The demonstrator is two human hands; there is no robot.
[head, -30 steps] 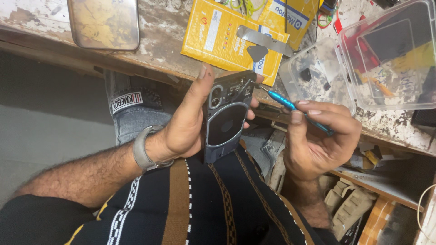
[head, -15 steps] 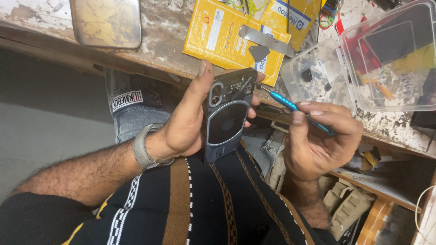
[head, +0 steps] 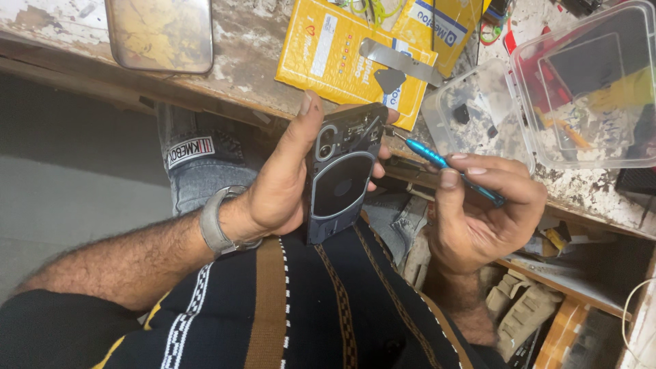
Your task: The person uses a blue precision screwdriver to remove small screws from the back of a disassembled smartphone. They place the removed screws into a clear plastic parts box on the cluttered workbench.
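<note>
Left hand (head: 280,184) wrapped around a dark phone (head: 342,171) held back-up over the lap, right hand (head: 482,212) pinching a blue screwdriver (head: 447,166) (tip at the phone's upper edge), beyond them the worn bench (head: 246,55) with yellow packets (head: 335,55) and clear plastic box (head: 588,89).

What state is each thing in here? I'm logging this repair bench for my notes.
phone: back cover off, upright in left hand
screwdriver: in right hand, tip at phone's top corner
clear plastic box: holding small parts; open or lidded unclear
yellow packets: lying flat on bench
metal pry tool: lying on yellow packets
glass panel: flat on bench
</note>
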